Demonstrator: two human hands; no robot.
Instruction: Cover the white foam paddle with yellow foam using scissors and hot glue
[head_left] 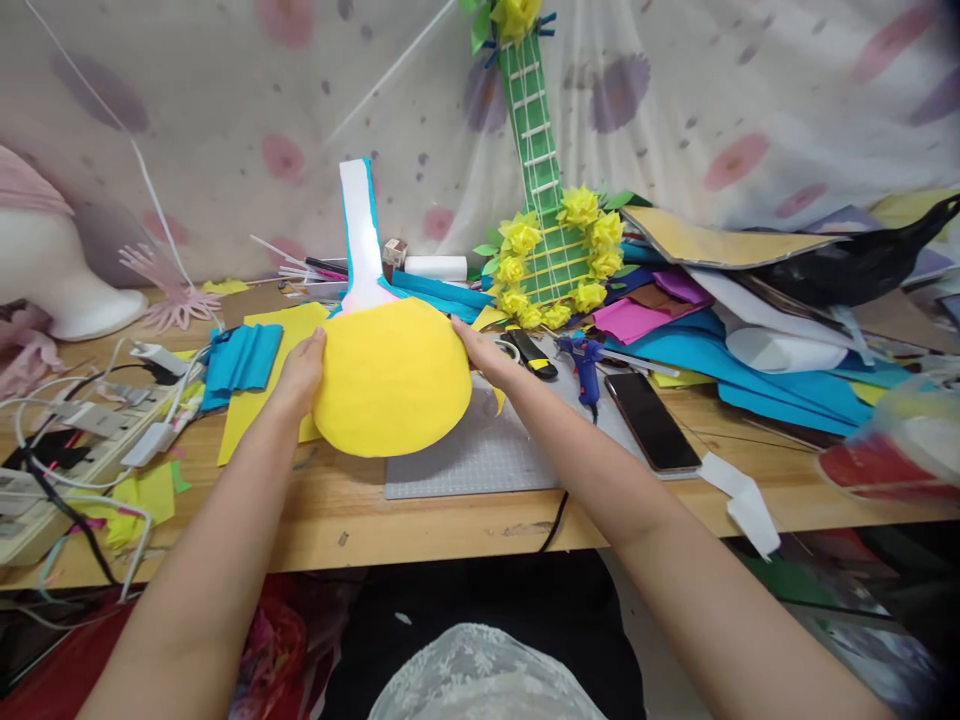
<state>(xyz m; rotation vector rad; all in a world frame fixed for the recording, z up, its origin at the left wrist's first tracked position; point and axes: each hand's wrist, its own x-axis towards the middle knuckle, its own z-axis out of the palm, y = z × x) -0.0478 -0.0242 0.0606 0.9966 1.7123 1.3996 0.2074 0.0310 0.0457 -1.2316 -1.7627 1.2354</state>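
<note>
A flat yellow rounded piece (394, 380) is held up over the table, with a white neck (361, 230) edged in blue rising behind its top. At its left edge my left hand (302, 368) grips it, fingers mostly hidden behind. My right hand (484, 352) holds the opposite edge near the upper right. Beneath it lies a grey cutting mat (480, 462). Behind, a green paper guitar (541, 170) with white strings and yellow flowers leans upright against the patterned curtain.
A blue glue gun (585, 368), a black phone (652, 422) and a cutter (534, 354) lie to the right. Blue folded paper (241, 360) and a power strip (97, 450) with cables are left. Coloured sheets (780, 375) and a plastic cup (896, 440) sit far right.
</note>
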